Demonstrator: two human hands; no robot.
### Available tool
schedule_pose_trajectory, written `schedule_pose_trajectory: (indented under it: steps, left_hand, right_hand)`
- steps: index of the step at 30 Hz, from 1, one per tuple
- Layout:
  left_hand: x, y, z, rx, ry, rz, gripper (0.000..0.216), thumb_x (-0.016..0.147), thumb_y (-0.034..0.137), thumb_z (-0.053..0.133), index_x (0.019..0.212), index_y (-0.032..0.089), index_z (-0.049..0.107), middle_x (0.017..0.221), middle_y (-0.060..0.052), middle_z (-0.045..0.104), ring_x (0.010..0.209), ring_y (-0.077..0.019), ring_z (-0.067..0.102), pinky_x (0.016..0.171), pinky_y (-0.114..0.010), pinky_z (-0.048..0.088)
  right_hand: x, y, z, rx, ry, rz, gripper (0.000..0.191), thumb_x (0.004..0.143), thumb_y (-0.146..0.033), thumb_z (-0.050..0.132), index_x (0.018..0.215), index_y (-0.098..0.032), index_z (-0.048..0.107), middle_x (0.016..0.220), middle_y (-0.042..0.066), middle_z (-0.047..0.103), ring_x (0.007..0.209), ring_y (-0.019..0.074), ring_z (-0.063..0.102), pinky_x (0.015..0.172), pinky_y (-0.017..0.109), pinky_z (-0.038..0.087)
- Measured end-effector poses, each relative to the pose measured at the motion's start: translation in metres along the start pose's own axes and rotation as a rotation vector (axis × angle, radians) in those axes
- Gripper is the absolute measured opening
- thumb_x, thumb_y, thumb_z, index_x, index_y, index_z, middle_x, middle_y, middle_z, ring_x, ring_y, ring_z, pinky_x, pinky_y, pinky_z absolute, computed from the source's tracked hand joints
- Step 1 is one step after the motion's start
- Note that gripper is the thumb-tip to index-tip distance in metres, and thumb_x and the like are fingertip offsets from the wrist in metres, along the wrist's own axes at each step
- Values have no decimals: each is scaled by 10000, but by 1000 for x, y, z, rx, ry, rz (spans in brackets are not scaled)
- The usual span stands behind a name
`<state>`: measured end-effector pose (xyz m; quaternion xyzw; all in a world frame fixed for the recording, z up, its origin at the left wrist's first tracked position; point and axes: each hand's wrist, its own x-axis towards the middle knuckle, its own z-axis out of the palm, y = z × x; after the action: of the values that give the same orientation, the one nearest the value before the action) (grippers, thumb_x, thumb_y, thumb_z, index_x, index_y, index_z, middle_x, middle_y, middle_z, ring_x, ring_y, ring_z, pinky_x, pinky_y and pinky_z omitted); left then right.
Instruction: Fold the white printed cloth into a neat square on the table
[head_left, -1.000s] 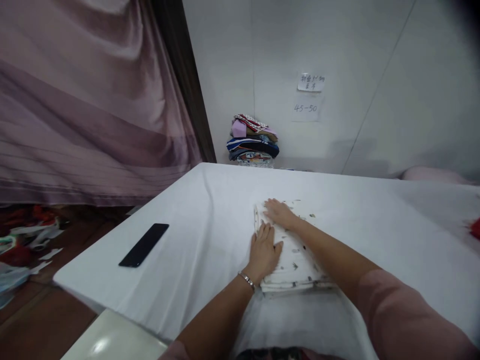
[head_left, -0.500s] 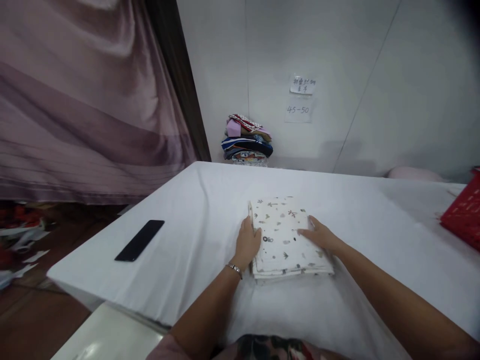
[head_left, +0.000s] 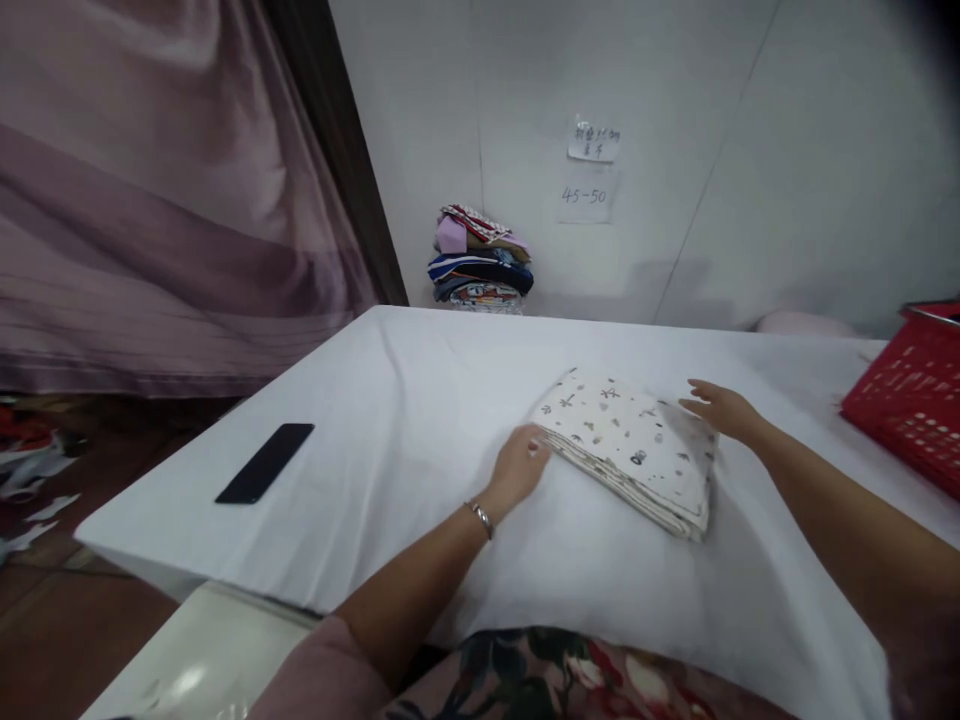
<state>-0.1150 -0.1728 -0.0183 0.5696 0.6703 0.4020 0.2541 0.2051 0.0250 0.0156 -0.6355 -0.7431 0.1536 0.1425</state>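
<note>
A folded white cloth (head_left: pixel 630 437) printed with small dark and beige figures lies turned at an angle on the white-covered table, its layered edge facing me. At its left corner, my left hand (head_left: pixel 520 465) has thumb and fingers closed on the fold; the fingertips are partly hidden. My right hand (head_left: pixel 724 410) is beside the far right edge of the cloth with its fingers apart, holding nothing. Whether it touches the cloth I cannot tell.
On the white tablecloth (head_left: pixel 360 440), a black phone-like slab (head_left: pixel 265 463) lies to the left. A red perforated basket (head_left: pixel 911 395) stands at the right. Behind the table is a pile of folded fabrics (head_left: pixel 481 262). A pink curtain (head_left: pixel 150 200) hangs at left.
The folded cloth has been turned on the table and shifted to the right. My left hand has moved to its left corner; my right hand has come off its top, out to the right.
</note>
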Motion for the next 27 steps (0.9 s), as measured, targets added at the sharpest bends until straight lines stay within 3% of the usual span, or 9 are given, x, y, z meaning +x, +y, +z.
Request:
schedule_pose_trajectory:
  steps: [4, 7, 10, 13, 17, 22, 27]
  left_hand:
    - [49, -12, -20, 88, 98, -85, 350, 825, 404, 479, 1064, 167, 575, 1131, -72, 575, 886, -156, 561, 821, -277, 434]
    - [72, -10, -21, 135, -4, -133, 340, 830, 465, 445, 889, 180, 621, 974, -53, 643, 857, -168, 565, 761, -260, 421]
    - [86, -6, -19, 171, -108, -216, 427, 820, 550, 400, 719, 181, 589, 773, -42, 647, 749, -171, 569, 646, -250, 404]
    - [95, -5, -19, 204, -221, -294, 451, 771, 599, 441, 645, 176, 538, 679, -47, 616, 674, -178, 566, 589, -254, 392]
    - [100, -7, -20, 160, -340, -323, 393, 693, 568, 565, 666, 178, 526, 690, -52, 617, 677, -182, 570, 579, -247, 398]
    - [100, -9, -19, 134, -300, -276, 304, 710, 480, 576, 742, 181, 539, 805, -51, 642, 733, -164, 571, 601, -228, 400]
    - [99, -14, -19, 182, -296, -275, 289, 696, 463, 594, 705, 179, 546, 773, -57, 634, 751, -188, 573, 608, -245, 397]
  right_hand:
    - [-49, 22, 3, 51, 58, 123, 571, 787, -396, 539, 1274, -101, 485, 1201, 178, 560, 996, 273, 564, 876, 364, 409]
    - [-85, 32, 2, 276, 116, 238, 625, 769, -456, 545, 1297, -134, 458, 1238, 187, 522, 1022, 277, 553, 783, 335, 472]
    - [-116, 29, 1, 582, 119, 367, 694, 732, -458, 586, 1332, -164, 400, 1160, 191, 561, 889, 260, 610, 608, 311, 521]
    - [-145, 14, 4, 750, 24, 456, 764, 705, -470, 625, 1356, -184, 348, 924, 154, 648, 658, 221, 629, 537, 321, 526]
    - [-177, -12, 16, 834, -110, 462, 844, 694, -500, 640, 1398, -231, 258, 766, 78, 667, 553, 201, 610, 457, 306, 500]
    - [-194, -35, 32, 790, -148, 422, 917, 676, -517, 656, 1423, -259, 192, 691, 28, 657, 534, 208, 606, 437, 306, 493]
    - [-199, -40, 38, 820, -133, 408, 918, 680, -500, 659, 1426, -248, 186, 663, 14, 646, 520, 193, 591, 424, 283, 475]
